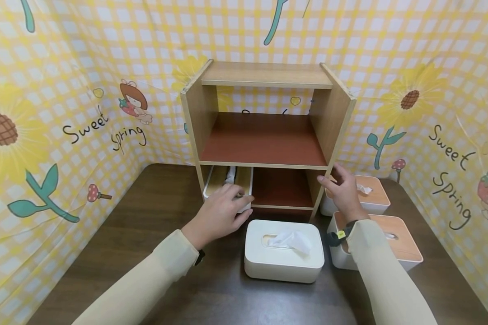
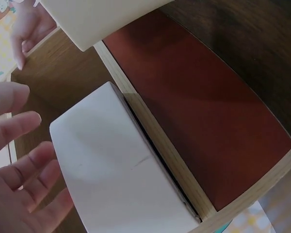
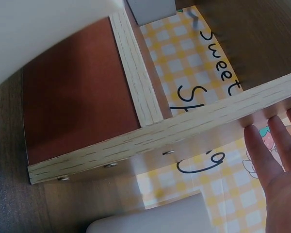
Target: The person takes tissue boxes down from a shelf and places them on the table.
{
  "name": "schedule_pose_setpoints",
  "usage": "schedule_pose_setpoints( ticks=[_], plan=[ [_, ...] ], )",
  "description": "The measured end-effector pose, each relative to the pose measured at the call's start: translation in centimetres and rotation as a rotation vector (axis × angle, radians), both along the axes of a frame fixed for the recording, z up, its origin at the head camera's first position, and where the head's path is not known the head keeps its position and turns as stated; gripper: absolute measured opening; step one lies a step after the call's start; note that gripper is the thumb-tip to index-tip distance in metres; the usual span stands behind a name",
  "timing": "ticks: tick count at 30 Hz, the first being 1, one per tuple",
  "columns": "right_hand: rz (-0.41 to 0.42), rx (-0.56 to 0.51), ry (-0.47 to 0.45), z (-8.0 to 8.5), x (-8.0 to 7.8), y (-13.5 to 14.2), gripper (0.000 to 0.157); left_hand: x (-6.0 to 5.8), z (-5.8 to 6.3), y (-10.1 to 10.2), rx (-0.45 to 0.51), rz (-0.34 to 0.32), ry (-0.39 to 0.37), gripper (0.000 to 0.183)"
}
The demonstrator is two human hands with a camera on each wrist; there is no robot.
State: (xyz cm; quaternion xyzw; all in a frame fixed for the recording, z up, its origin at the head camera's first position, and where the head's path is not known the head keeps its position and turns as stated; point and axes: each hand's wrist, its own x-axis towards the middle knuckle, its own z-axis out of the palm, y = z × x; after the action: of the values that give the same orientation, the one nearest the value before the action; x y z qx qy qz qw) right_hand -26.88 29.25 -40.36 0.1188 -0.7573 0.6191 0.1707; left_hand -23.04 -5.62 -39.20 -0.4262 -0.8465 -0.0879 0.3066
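My left hand is at the lower left compartment of a wooden shelf. Its spread, slightly bent fingers lie beside the white end of a tissue box, with space showing between most fingertips and the box. That box has a wood-coloured lid and a tissue poking up; it sits on the lower board against the left panel. At the shelf's right side panel, my right hand rests with extended fingertips on the outer face and holds nothing.
An all-white tissue box stands on the dark table before the shelf. To the right are two wood-lidded tissue boxes, one farther back and one nearer, partly under my right forearm. Patterned cloth encloses the table.
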Motion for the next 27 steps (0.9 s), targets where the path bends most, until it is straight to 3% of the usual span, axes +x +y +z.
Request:
schedule_pose_setpoints(
  ticks=[8,16,27],
  plan=[
    [0.004,-0.011,-0.008,0.0,0.0,-0.1,0.057,-0.6,-0.3,0.2,0.04,0.083,0.007,0.025],
    [-0.003,0.003,-0.02,0.2,0.1,-0.1,0.057,-0.8,-0.3,0.3,0.028,0.106,-0.006,0.026],
    [-0.011,0.014,-0.008,0.1,0.1,-0.1,0.056,-1.2,-0.6,0.4,0.052,0.23,0.045,0.029]
  ],
)
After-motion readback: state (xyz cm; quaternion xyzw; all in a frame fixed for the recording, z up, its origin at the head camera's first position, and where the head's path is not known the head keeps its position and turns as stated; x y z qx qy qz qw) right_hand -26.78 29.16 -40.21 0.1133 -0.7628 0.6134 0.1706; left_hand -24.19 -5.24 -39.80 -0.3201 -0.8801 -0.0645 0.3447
